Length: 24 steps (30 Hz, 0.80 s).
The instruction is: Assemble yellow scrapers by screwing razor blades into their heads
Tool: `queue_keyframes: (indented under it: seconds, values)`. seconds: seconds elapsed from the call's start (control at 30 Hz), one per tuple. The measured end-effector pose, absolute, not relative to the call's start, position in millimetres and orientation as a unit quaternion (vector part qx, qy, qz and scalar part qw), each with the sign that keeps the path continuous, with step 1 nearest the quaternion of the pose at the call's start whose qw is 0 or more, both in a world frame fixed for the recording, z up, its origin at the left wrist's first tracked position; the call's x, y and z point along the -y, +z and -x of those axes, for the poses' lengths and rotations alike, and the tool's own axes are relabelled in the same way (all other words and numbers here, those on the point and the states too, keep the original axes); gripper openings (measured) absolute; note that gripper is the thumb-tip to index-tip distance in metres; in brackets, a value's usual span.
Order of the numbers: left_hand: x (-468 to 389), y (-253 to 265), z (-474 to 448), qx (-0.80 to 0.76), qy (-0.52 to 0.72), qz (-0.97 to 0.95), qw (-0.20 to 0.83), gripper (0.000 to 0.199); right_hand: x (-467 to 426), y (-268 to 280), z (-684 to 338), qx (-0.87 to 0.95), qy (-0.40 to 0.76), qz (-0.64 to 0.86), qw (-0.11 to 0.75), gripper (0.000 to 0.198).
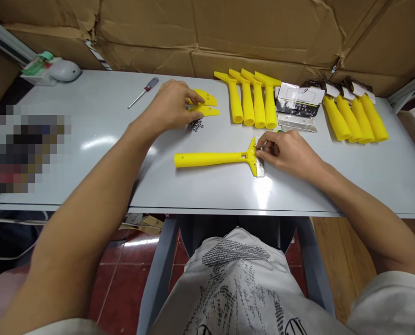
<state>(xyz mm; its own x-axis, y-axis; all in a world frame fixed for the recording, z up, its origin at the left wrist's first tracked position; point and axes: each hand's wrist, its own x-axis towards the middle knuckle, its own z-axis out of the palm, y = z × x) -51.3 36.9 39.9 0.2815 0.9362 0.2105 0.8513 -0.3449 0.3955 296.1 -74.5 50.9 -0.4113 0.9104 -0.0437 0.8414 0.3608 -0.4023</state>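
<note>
in the head view, a yellow scraper [209,159] lies across the middle of the desk [207,190], its handle end to the left and its wide head to the right, near the front edge. a thin, shiny blade [260,168] lies along the outer side of that head.

the right hand [280,151] is at the head, fingers curled and held narrow, the tips touching the blade area; whether they pinch the blade or only rest on it, i cannot tell. a bit of something green shows just behind this hand.

the left hand [175,104] is farther back, thumb and fingers moderately spread over two flat yellow plates, an upper plate [210,98] and a lower plate [212,112]. its fingertips reach the upper one and its thumb is by the lower one; i cannot tell if either is gripped. a small heap of screws [195,125] lies just below the thumb.

left of that hand is a screwdriver [144,92], lying slanted. to the right of the plates, four yellow scraper handles [248,102] lie in a row, next to a black and white packet [299,100] with a flat silvery strip [297,123] in front. farther right, four more yellow handles [355,118] have black and white wrappings at their far ends. cardboard [228,37] stands behind the desk.
</note>
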Motion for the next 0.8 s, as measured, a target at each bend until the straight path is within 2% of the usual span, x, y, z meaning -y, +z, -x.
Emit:
queue_keyframes:
  seconds: [0.17,0.33,0.4,0.5,0.57,0.67,0.73,0.8]
  values:
    - [-39,39,52,-0.563,0.228,-0.788,0.106,0.028,74,50,-297,0.819,0.183,0.536,0.091,0.015]
    - [-25,52,42,-0.557,0.326,-0.752,0.135,0.015,73,51,-296,0.815,0.188,0.54,0.096,0.013]
    - [-17,59,35,-0.538,0.391,-0.727,0.169,0.023,73,50,-296,0.813,0.192,0.541,0.098,0.011]
    - [-4,66,22,-0.466,0.468,-0.692,0.292,0.051,73,47,-296,0.814,0.205,0.531,0.118,0.01]
    - [7,68,12,-0.421,0.458,-0.681,0.387,0.062,72,45,-297,0.816,0.213,0.515,0.152,0.015]
    - [27,68,-4,-0.387,0.384,-0.691,0.474,0.066,72,42,-298,0.82,0.218,0.491,0.197,0.019]
    - [41,69,-14,-0.383,0.341,-0.707,0.486,0.058,71,41,-299,0.822,0.219,0.483,0.206,0.016]
    - [52,69,-22,-0.381,0.311,-0.726,0.481,0.042,71,40,-298,0.824,0.219,0.482,0.204,0.013]
